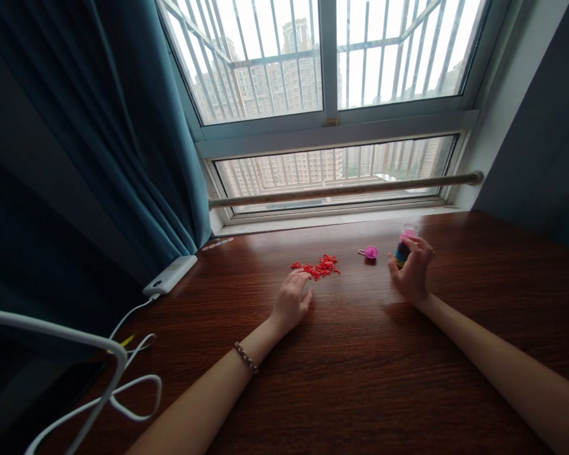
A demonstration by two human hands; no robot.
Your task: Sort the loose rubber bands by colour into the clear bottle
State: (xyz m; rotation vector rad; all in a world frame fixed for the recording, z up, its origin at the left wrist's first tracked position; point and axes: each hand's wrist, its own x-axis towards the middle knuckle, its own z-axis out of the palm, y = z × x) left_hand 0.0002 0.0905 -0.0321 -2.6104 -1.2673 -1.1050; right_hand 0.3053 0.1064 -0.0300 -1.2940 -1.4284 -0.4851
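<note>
My left hand (291, 300) rests low over the tabletop, its fingertips at the near left edge of a loose pile of small, thin red pieces (320, 268). Its thumb stands apart from the fingers, and nothing shows in the grasp. My right hand (413, 268) is wrapped round a small clear jar (409, 231), which stands upright. Pink, black, blue and yellow contents show in bands through the jar wall, partly covered by my fingers. Between the pile and the jar lies a small round pink lid (370, 252) with a pale loop on its left side.
A dark red-brown wooden tabletop (341, 366) runs up to the barred window. At the left, a white power bank (171, 276) has a white cable (135, 309) plugged in. A thicker white tube (52, 325) curves in front. Blue curtains (146, 126) hang at the left.
</note>
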